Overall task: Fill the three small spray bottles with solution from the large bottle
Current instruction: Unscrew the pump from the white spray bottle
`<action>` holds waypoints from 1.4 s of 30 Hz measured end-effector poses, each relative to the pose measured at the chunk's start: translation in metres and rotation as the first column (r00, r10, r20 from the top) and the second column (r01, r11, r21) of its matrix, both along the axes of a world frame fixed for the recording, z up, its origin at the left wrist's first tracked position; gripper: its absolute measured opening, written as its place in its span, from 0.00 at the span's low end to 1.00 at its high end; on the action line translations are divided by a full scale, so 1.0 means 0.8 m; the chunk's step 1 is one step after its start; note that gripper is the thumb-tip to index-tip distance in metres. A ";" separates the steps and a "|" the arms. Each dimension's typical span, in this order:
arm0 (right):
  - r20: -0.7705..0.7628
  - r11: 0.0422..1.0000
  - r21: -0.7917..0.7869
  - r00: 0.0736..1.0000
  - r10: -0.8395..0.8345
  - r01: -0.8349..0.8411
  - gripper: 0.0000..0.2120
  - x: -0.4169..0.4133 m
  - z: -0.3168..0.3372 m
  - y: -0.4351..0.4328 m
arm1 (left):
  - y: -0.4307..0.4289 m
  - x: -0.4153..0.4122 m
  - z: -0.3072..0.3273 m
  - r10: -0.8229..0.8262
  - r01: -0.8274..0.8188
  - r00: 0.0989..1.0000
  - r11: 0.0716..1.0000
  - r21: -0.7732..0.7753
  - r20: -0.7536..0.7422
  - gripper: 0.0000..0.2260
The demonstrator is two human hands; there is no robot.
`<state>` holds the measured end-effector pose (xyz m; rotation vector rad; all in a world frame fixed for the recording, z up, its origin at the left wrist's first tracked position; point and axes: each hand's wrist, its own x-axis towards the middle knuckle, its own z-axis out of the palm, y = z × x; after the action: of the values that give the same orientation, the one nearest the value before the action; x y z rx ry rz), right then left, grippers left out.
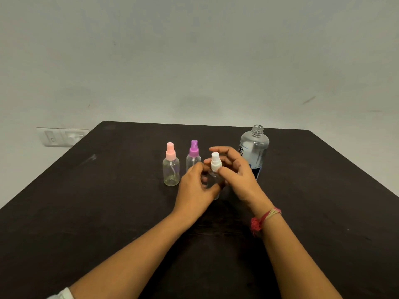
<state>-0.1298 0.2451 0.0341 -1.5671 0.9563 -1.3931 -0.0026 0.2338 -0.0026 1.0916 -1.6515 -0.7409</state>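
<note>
Left hand (195, 190) grips the bottle (214, 179), right hand (235, 173) pinches its cap (215, 161), apparently unscrewing; next, pouring from the big bottle (254, 147) just beyond.

Table (302, 201) before you: dark wood-look top, matt, with pale scuffs toward ten o'clock.
Pink-capped bottle (171, 171), purple-capped bottle (192, 160), white-capped bottle (215, 162): clear glossy plastic bodies, smooth opaque plastic caps.
Large bottle (254, 147), one o'clock: clear glossy plastic, ridged screw neck, smooth printed label.
Thread band (262, 219) on your right wrist: red and yellow twisted thread, fuzzy at the knot.
Wall (194, 61): matt paint, smudged.
Switch plate (62, 137), ten o'clock: white smooth plastic.
</note>
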 end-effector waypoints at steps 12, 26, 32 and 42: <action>-0.005 0.988 -0.033 0.989 -0.150 0.150 0.21 0.006 -0.001 -0.004 | -0.002 0.001 -0.002 0.017 -0.017 1.000 1.000 -0.018 0.012 0.14; -0.010 0.965 -0.103 0.970 -0.242 0.240 0.22 0.013 0.003 -0.002 | -0.003 0.000 -0.001 0.030 -0.030 1.000 0.999 -0.022 0.008 0.13; 0.120 0.958 -0.164 0.969 -0.217 0.235 0.19 0.013 0.020 0.011 | 0.003 0.000 0.001 0.006 -0.006 1.000 0.999 -0.035 -0.005 0.13; 0.310 0.782 -0.255 0.814 -0.491 0.569 0.17 0.010 0.029 0.016 | 0.005 0.001 0.003 0.068 -0.065 0.995 0.997 -0.039 0.074 0.15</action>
<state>-0.1221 0.2581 0.0576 -1.3741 1.1143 -2.1913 -0.0020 0.2375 0.0001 1.1553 -1.6773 -0.6312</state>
